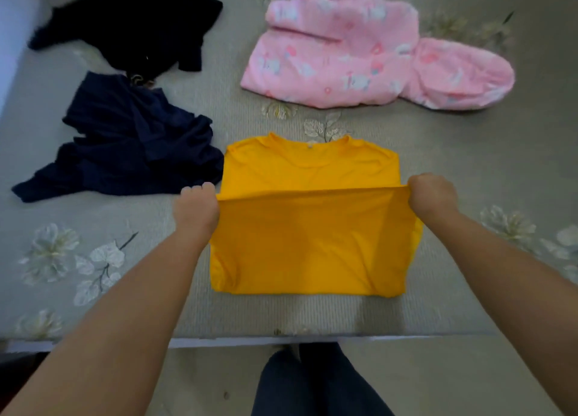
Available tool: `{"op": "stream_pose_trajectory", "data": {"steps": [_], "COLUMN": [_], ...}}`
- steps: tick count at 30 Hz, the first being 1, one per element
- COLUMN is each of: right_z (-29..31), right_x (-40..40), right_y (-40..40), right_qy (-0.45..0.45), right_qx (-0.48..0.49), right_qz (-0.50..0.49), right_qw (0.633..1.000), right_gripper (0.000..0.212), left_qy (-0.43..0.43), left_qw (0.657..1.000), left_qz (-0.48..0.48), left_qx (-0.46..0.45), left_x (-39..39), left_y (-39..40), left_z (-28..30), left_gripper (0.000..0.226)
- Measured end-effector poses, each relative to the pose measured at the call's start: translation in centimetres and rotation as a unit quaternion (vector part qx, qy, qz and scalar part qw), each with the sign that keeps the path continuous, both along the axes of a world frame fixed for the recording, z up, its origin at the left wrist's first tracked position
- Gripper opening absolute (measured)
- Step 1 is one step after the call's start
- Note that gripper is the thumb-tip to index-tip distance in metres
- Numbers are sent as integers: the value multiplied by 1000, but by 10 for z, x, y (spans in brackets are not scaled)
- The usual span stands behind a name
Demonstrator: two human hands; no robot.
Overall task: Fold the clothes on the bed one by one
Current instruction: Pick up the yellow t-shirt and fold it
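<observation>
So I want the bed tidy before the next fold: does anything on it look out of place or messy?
Nothing is damaged or spilled. The navy garment and the black garment lie crumpled at the left, unfolded. The pink garment looks loosely folded. Both hands grip the yellow shirt mid-fold.

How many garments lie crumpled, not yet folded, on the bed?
2: a navy garment left of the yellow shirt, and a black garment beyond it. More may lie outside view.

Both arms outstretched; left hand [196,208] and right hand [432,196] each in closed grip, knuckles up.
</observation>
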State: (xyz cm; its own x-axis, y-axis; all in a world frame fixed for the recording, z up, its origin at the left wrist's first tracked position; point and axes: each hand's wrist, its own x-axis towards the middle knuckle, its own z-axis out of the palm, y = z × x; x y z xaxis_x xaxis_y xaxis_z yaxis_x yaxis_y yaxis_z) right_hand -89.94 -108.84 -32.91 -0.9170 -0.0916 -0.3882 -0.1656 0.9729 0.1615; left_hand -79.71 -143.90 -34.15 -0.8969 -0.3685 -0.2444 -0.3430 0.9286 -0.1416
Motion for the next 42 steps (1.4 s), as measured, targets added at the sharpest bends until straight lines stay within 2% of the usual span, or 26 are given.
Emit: {"op": "stream_pose_trajectory", "data": {"steps": [5,9,14,16,18,20,22,25,27,32,37,42], "right_z": [-34,-65,-98,-112,-124,-131,-136,-143,-143,-141,-138,-144], "right_x": [-69,-117,-160,-169,-170,-163,-145,-97,-57,28,75,89], "right_y": [-6,-13,-26,-32,-37,-40,-43,-52,-65,-102,-109,-105], "right_qy": [-14,-15,-7,-5,20,62,96,114,92,43,-29,-65], "right_qx": [43,70,80,79,33,-47,-111,-172,-198,-208,-170,-139], "right_qz": [16,18,14,-6,-52,-99,-125,-78,-35,41,57,65], "right_qw": [999,997,997,997,998,992,981,975,975,976,983,986], "right_gripper": [25,25,24,25,29,33,39,44,45,46,48,52], "left_qy": [-21,-60,-85,-61,6,85,117,114,108,57,73,148], "left_qw": [998,994,990,993,999,995,986,977,973,940,914,815], "left_qz": [-41,-65,-75,-62,-32,-1,-4,-5,43,223,286,445], "left_qx": [-51,-68,-88,-76,-23,52,117,178,201,253,280,339], "left_x": [-77,-137,-188,-202,-207,-198,-170,-105,-63,18,56,53], "left_y": [-16,-22,-30,-30,-28,-23,-16,-7,-3,7,13,-3], "left_z": [-29,-59,-86,-94,-104,-110,-117,-124,-124,-115,-110,-112], "left_gripper": [15,24,22,20,21,25,30,37,42,44,24,24]}}
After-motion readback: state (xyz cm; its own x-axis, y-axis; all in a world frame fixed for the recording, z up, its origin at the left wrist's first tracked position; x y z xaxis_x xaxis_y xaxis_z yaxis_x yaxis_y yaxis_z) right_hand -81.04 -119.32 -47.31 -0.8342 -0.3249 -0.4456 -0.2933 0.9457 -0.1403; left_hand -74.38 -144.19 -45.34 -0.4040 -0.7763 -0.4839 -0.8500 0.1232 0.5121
